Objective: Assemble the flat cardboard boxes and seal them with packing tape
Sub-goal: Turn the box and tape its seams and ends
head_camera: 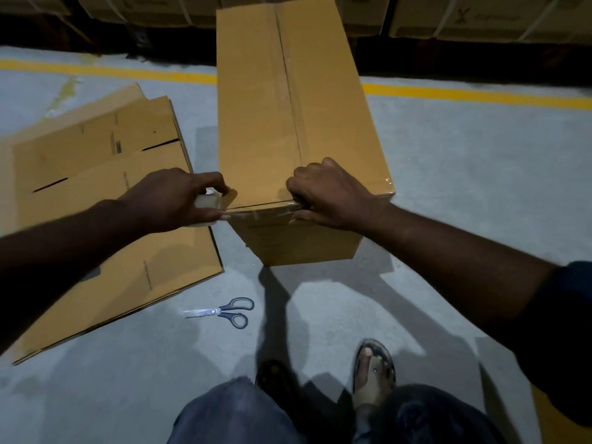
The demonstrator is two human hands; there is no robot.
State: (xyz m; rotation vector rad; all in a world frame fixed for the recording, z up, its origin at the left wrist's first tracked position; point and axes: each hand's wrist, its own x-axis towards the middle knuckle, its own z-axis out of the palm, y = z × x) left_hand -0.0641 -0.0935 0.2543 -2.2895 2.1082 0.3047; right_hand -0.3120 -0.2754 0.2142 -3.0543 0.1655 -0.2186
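Okay, assembled cardboard box (288, 107) stands on the grey floor (448, 187), top flaps shut, centre seam already taped. Both arms reach forward to its near top edge. Left hand (179, 200) sits at the near-left corner, knuckles up, fingers clamped round a roll of clear packing tape (208, 205). A tape strip (262, 213) runs taut from the roll along the near edge to the right hand (326, 197). Right hand: fingers curled tight over that edge, thumb on the front face, pinning the strip's end against the box. Stack of flat cardboard boxes (96, 203) lies on the floor just left of the box, under the left forearm. Scissors (221, 312) lie closed on the floor nearer the person, apart from both. Sandalled foot (373, 370) at bottom.
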